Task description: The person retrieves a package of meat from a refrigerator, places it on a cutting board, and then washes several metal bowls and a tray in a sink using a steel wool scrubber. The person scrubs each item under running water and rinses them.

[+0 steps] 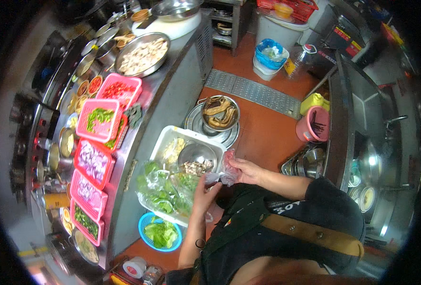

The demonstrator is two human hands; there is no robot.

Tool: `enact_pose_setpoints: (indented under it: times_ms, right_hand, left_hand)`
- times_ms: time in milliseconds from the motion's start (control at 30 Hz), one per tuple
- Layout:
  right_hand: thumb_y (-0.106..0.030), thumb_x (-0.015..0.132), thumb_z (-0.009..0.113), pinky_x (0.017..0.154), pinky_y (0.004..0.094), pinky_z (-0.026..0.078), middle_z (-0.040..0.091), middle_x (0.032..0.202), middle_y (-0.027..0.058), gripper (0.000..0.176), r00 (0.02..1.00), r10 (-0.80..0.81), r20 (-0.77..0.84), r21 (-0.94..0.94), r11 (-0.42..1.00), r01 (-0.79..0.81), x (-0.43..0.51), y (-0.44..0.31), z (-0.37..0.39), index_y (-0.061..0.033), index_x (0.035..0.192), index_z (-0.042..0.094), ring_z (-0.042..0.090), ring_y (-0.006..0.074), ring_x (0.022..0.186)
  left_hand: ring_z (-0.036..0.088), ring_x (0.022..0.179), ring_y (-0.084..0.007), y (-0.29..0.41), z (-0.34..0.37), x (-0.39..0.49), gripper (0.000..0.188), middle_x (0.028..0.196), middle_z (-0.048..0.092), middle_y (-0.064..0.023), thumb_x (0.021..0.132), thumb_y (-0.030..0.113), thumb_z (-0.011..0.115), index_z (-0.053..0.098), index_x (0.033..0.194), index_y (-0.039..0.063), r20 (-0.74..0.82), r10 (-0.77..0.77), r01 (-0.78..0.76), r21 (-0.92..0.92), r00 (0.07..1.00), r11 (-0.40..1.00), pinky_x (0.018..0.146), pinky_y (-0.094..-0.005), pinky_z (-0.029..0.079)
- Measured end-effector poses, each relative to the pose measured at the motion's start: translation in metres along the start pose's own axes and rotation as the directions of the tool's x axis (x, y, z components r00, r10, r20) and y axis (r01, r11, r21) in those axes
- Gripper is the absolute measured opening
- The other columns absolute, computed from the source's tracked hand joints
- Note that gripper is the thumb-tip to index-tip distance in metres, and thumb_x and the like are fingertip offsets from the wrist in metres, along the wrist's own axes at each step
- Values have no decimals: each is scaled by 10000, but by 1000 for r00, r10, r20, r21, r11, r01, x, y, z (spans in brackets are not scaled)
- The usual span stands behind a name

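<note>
Between both hands is a small clear plastic bag point(228, 162) with something reddish in it; its contents are too blurred to name. My right hand point(246, 171) grips the bag's side. At the whitish gathered part, the fingers of my left hand point(204, 195) pinch the plastic. Just beyond the hands stands a white plastic tub point(188, 133). It holds a metal bowl point(192, 152) with chopped pale and dark pieces, a bag of yellowish pieces point(174, 150) and clear bags of leafy greens point(164, 190).
Pink baskets point(100, 133) of cut vegetables and a pan of chopped pale food point(144, 53) line the steel counter point(119, 178). On the floor are a blue basket of lettuce point(160, 233), a bowl of brown pieces point(220, 113) and a pink bucket point(312, 123). A sink point(369, 103) stands right.
</note>
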State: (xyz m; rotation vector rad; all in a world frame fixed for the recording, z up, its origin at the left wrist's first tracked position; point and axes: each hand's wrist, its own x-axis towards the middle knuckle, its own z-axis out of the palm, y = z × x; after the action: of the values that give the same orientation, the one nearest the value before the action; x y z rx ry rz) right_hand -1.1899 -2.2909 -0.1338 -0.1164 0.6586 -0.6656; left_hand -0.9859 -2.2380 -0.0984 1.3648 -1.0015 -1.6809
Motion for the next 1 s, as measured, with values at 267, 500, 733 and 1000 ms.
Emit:
enact_pose_setpoints:
  times_ms: [267, 500, 733, 1000]
  right_hand:
    - [-229, 946, 514, 952, 320, 415, 522, 1231, 43, 404, 975, -223, -13, -345, 916, 205, -23, -118, -51, -72, 1303, 411, 515, 152, 1104]
    - [-400, 918, 526, 1057, 332, 293, 409, 1351, 181, 711, 979, -39, 201, -901, 385, 200, -39, -322, -77, 67, 1383, 260, 387, 223, 1256]
    - [-330, 942, 498, 851, 323, 477, 510, 1255, 126, 481, 979, -37, 202, -919, 339, 203, 9, -420, -111, -25, 1307, 425, 554, 201, 1083]
    - [-303, 956, 473, 702, 331, 546, 554, 1181, 136, 384, 957, -194, -214, -751, 660, -34, 50, -561, -185, -37, 1233, 454, 643, 235, 885]
  left_hand:
    - [434, 1162, -175, 44, 138, 130, 775, 1288, 443, -112, 785, 99, 720, 253, 1403, 46, 242, 51, -52, 0, 969, 999, 987, -310, 367]
    - [534, 1036, -162, 40, 238, 282, 654, 1166, 538, -58, 796, 114, 691, 353, 1356, 87, 240, 27, -11, -68, 970, 998, 872, -299, 452]
    - [612, 955, -261, 115, 242, 347, 460, 1078, 592, -117, 795, 96, 623, 451, 1222, 94, 122, -86, 142, -581, 989, 801, 814, -411, 512]
    - [572, 1044, -294, 167, 207, 469, 417, 1138, 572, -130, 808, 140, 608, 452, 1194, 120, 20, 28, -2, -774, 999, 633, 874, -456, 494]
